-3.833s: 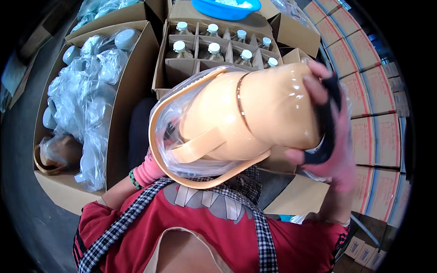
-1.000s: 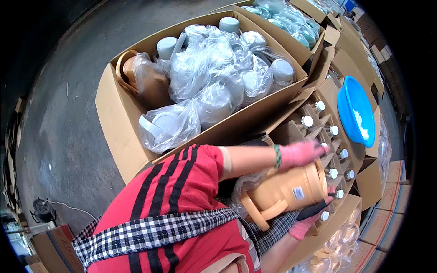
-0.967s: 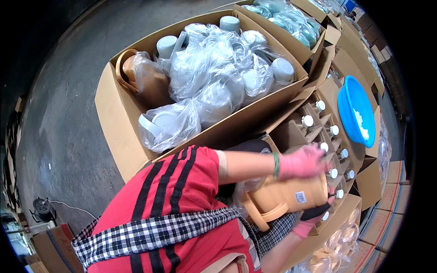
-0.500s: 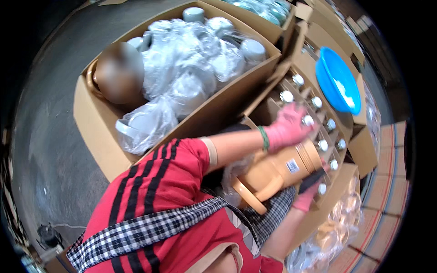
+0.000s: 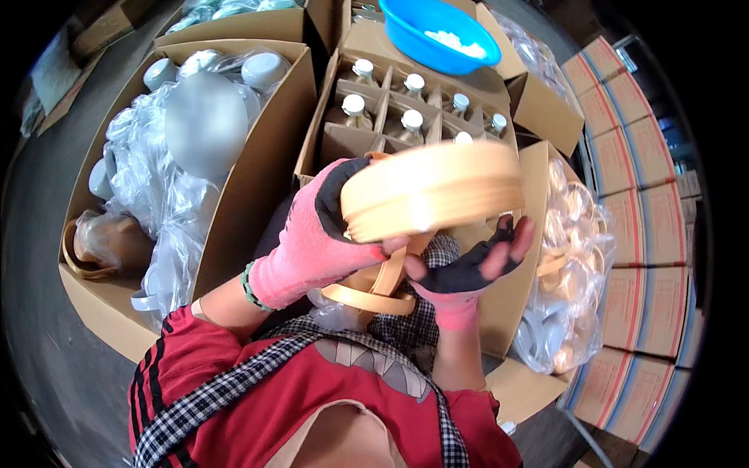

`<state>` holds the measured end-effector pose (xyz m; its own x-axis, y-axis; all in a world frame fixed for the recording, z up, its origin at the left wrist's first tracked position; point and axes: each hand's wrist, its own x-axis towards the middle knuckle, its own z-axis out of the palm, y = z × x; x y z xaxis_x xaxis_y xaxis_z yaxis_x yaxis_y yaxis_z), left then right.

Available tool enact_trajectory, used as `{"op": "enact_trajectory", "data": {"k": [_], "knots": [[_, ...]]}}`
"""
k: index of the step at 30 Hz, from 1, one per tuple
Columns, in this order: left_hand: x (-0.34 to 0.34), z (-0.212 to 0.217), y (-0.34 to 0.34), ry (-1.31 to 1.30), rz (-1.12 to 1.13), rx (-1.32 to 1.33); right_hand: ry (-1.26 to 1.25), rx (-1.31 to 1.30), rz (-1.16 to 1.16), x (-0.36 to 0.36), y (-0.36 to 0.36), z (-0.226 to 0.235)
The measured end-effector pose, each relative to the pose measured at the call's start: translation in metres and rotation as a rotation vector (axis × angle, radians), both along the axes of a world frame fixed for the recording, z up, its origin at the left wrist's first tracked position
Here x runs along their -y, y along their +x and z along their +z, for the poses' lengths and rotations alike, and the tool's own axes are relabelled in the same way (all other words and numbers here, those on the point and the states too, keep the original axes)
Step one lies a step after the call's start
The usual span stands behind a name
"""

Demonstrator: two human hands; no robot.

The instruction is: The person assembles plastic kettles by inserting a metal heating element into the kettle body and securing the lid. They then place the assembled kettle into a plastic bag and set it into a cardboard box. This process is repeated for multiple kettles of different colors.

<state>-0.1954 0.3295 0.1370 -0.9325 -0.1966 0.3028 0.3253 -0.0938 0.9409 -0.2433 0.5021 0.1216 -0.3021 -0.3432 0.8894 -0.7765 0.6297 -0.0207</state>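
Note:
My left hand (image 5: 300,242), in a pink glove with a black palm, grips a wide, round orange plastic piece (image 5: 433,187) with ridges along its lower edge. The piece is lifted toward my view. Behind and below it, an orange jug (image 5: 390,273) with a loop handle and a ring at one end rests at my lap, mostly hidden. Whether the round piece is joined to the jug I cannot tell. My right hand (image 5: 472,269), gloved alike, is beside and below the piece, palm up, fingers apart and holding nothing.
A divided carton (image 5: 308,148) of glass bottles (image 5: 412,125) with white tops stands ahead. Over it sits a blue basin (image 5: 398,39) with white bits. On the left, a carton (image 5: 261,164) holds bagged pale parts. Bagged orange parts (image 5: 573,257) and stacked cartons (image 5: 647,218) are at right.
My view has turned right. My left hand has come from beside the bottles to grip the raised round piece. My right hand has moved out from behind the jug and its spread fingers show.

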Motion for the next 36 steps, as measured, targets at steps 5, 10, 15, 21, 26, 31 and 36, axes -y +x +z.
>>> {"op": "enact_trajectory", "data": {"k": [5, 10, 15, 21, 26, 31, 36], "knots": [[-0.026, -0.021, 0.012, 0.129, 0.054, 0.068, -0.008, 0.468, 0.024, 0.0, 0.008, -0.009], [-0.024, -0.032, -0.003, -0.209, 0.299, -0.191, -0.982, 1.659, 0.632, 0.009, 0.004, 0.005], [-0.028, -0.035, -0.007, -0.175, 0.408, -0.284, -0.943, 1.883, 1.034, -0.007, -0.028, -0.001], [0.041, -0.078, -0.104, 0.408, 0.209, -0.019, -0.848, 1.383, -0.012, -0.15, -0.173, -0.094], [0.049, -0.145, -0.116, 0.919, 0.174, 0.075, 0.329, 0.931, -0.845, -0.2, -0.213, -0.17], [0.053, -0.147, -0.131, 0.995, 0.126, 0.101, 0.48, 1.366, -0.8, -0.212, -0.241, -0.171], [0.056, -0.148, -0.134, 1.053, 0.121, 0.142, 0.384, 1.272, -0.815, -0.198, -0.231, -0.175]]}}
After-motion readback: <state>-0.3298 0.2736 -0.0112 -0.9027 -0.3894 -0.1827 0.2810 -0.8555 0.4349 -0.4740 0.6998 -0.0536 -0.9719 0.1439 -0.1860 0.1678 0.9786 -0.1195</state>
